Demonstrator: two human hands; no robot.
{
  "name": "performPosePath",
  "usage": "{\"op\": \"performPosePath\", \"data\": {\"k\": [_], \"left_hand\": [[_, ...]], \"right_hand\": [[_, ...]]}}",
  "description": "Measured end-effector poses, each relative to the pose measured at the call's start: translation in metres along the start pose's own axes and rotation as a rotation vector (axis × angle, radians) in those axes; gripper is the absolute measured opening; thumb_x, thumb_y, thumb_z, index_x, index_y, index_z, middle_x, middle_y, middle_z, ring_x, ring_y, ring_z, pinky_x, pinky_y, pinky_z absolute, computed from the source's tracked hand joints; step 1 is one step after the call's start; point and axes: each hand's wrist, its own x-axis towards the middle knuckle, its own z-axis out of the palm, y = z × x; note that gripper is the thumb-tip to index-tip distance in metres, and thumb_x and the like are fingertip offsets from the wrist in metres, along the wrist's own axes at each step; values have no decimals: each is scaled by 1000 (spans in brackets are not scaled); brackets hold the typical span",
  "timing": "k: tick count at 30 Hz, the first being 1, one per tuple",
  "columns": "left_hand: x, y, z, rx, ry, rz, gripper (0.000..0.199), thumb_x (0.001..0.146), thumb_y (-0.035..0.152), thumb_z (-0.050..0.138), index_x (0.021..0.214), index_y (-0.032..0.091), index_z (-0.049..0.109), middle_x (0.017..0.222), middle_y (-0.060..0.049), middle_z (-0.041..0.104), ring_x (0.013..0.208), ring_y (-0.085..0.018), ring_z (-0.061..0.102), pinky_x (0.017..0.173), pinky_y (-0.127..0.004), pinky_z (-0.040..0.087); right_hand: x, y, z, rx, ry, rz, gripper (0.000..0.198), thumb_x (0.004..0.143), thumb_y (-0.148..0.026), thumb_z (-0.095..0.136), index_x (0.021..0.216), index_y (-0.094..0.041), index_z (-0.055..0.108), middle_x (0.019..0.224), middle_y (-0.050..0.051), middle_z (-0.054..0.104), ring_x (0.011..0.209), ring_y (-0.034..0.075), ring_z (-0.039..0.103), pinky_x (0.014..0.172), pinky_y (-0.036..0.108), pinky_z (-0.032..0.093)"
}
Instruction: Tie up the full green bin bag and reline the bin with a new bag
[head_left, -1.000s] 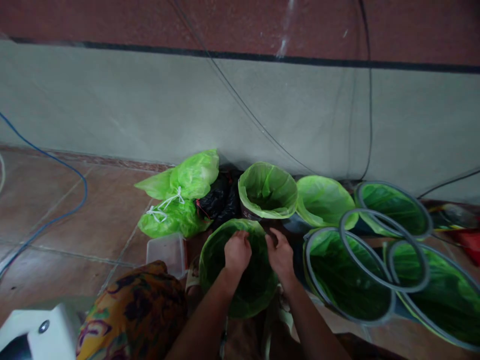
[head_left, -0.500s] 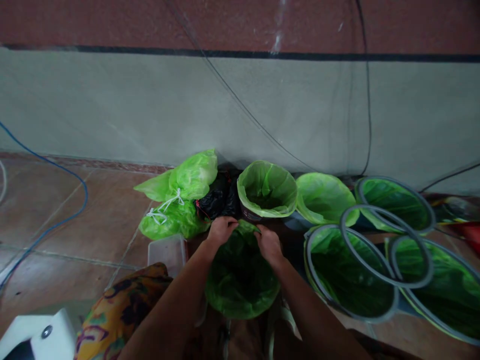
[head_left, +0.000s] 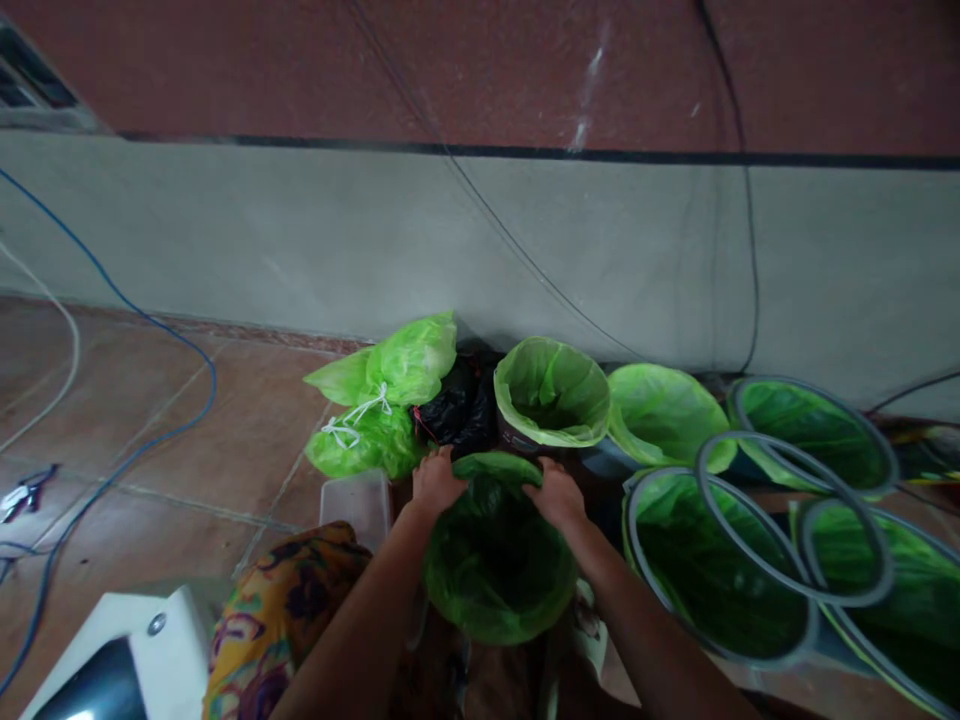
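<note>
Between my knees stands a round bin lined with a green bin liner (head_left: pixel 502 612); the liner folds over the rim and hides most of the bin. My left hand (head_left: pixel 438 484) is closed on the liner at the far left of the rim, fingers over the outside. On the far right of the rim, my right hand (head_left: pixel 558 492) grips the same liner with the thumb toward the inside. The far edge of the liner spans smoothly from one hand to the other. Its inside is dark.
Tied green bags (head_left: pixel 411 358) and a black bag (head_left: pixel 457 405) lie by the wall. Green-lined bins (head_left: pixel 551 385) stand ahead and right, several with grey rings; a loose grey ring (head_left: pixel 874 598) lies across them. A clear plastic box (head_left: pixel 355 502), blue cable (head_left: pixel 206 375) and white object (head_left: pixel 176 640) are left.
My hands have moved apart along the far rim, and the liner's bunched edge is now spread wider between them. The camera view has shifted slightly up and left.
</note>
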Motion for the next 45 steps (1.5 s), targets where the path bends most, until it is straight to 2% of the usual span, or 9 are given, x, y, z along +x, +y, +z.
{"op": "performPosePath", "data": {"k": [5, 12, 18, 22, 28, 33, 35, 39, 45], "left_hand": [[-1, -5, -3, -260, 118, -109, 47, 89, 26, 62, 134, 14, 60, 134, -14, 70, 121, -22, 66, 100, -27, 48], [-7, -8, 5, -153, 114, -93, 27, 89, 17, 53, 100, 23, 77, 106, -5, 80, 99, -20, 72, 85, -26, 50], [-18, -12, 9, -55, 171, 34, 30, 92, 17, 48, 98, 22, 77, 107, -8, 75, 101, -21, 68, 88, -29, 49], [-34, -15, 7, 65, 124, 125, 34, 89, 13, 48, 100, 22, 78, 112, -10, 72, 107, -24, 65, 94, -35, 49], [-38, -13, -8, 34, 74, 63, 28, 84, 15, 55, 89, 25, 81, 124, -6, 72, 114, -27, 64, 101, -41, 49], [-11, -3, -12, -137, 204, 107, 38, 92, 20, 51, 125, 16, 69, 131, -10, 70, 122, -20, 64, 109, -29, 45], [-1, 1, -6, -82, 134, 165, 44, 94, 27, 52, 136, 16, 60, 137, -10, 67, 129, -21, 60, 113, -31, 42], [6, 4, 15, 55, -88, 147, 34, 99, 29, 45, 124, 20, 64, 122, -11, 74, 116, -24, 69, 100, -35, 52], [4, 5, 19, 75, -106, 92, 36, 94, 16, 47, 126, 19, 62, 122, -14, 74, 114, -26, 70, 96, -37, 53]], "right_hand": [[7, -31, -14, 113, 120, -246, 28, 97, -24, 52, 119, -19, 69, 119, 10, 72, 111, 21, 65, 101, 30, 44], [19, -70, 1, 55, 58, -447, 29, 89, -18, 62, 116, -18, 71, 113, 10, 68, 113, 22, 60, 101, 30, 43], [20, -60, 15, 87, 80, -457, 27, 91, -9, 50, 96, -20, 74, 105, 7, 65, 102, 18, 61, 92, 26, 47], [17, -56, 17, 15, 27, -476, 28, 89, -8, 52, 98, -19, 76, 117, 10, 66, 107, 20, 62, 96, 29, 48], [9, -58, 0, 35, 57, -479, 32, 90, -10, 51, 108, -18, 76, 130, 12, 65, 110, 19, 65, 99, 28, 48], [17, -50, -12, 71, 157, -416, 31, 97, -17, 47, 112, -19, 73, 119, 8, 73, 110, 20, 65, 102, 31, 45], [22, -46, -7, 5, 73, -408, 31, 97, -20, 50, 121, -18, 69, 123, 10, 72, 113, 22, 65, 102, 32, 44], [29, -37, 8, -122, -112, -374, 32, 100, -21, 45, 126, -18, 64, 119, 11, 74, 107, 22, 68, 89, 30, 46], [36, -31, 6, -184, -163, -310, 22, 97, -27, 53, 112, -21, 68, 111, 9, 76, 105, 22, 69, 84, 29, 44]]}}
